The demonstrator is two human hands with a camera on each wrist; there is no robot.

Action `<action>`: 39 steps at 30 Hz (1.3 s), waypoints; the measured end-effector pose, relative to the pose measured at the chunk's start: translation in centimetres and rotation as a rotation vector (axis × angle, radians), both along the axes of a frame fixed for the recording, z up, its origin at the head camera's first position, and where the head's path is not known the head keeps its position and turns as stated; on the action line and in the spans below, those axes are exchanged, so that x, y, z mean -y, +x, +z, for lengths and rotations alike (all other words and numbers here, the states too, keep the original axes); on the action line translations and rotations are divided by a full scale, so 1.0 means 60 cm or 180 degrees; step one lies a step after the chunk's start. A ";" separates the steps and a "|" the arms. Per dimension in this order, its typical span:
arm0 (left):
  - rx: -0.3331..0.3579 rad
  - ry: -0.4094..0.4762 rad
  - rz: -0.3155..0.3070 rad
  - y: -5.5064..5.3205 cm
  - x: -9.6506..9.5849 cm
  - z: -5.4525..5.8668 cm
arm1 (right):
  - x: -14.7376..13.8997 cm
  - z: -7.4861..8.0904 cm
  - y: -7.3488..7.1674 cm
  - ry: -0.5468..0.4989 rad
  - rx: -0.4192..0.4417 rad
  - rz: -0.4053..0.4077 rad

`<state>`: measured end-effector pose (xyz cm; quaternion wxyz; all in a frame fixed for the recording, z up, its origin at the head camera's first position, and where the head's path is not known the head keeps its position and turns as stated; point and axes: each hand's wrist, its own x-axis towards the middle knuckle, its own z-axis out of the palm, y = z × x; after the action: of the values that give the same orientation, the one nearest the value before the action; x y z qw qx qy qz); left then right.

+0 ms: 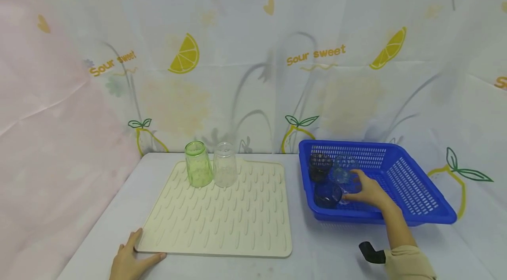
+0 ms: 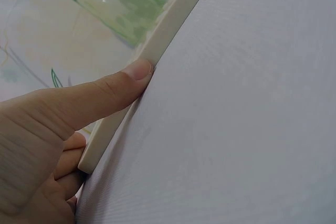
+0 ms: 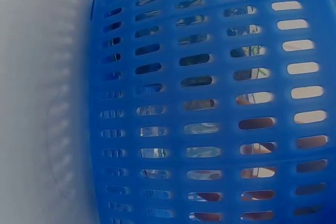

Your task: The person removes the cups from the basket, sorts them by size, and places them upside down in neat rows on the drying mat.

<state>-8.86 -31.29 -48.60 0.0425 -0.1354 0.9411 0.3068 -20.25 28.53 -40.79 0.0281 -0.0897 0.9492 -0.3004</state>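
My left hand (image 1: 128,260) is at the near left corner of a cream ribbed drying mat (image 1: 222,227). Its straight thumb presses the front edge, while the fingers lie along the left side. A green glass (image 1: 199,167) and a clear glass (image 1: 225,167) stand upside down on the mat. Inside the blue basket (image 1: 420,183), my right hand (image 1: 368,189) has thumb and fingers spread at clear glass (image 1: 343,174); whether it grips any cannot be told. A dark glass (image 1: 320,167) and a dark blue glass (image 1: 328,194) are beside it. The basket wall (image 3: 173,93) partly hides fingers and glass.
Mat and basket share a white-covered table (image 1: 305,249). Behind it hangs a lemon-print curtain (image 1: 245,95). A black curved piece (image 1: 372,253) sticks out by the right sleeve (image 1: 409,264). The basket's raised rim runs between the right forearm and the tabletop.
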 end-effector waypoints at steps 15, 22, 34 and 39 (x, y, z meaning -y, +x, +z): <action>0.0067 0.0035 0.0000 -0.002 0.001 -0.001 | 0.001 -0.003 0.008 0.0058 -0.0086 0.0065; 0.0043 0.0006 -0.0006 -0.002 0.001 -0.003 | -0.002 -0.006 0.008 0.0034 0.0076 0.0142; 0.0079 -0.0037 -0.0055 -0.002 0.001 0.001 | -0.012 -0.005 0.016 -0.0560 -0.0079 0.0078; -0.0045 -0.0134 -0.0066 0.000 0.001 0.012 | -0.015 0.010 0.025 -0.0745 -0.0153 0.0056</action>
<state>-8.87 -31.34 -47.90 0.0362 -0.1243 0.9490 0.2874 -18.73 29.46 -40.17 -0.0026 -0.1079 0.9072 -0.4067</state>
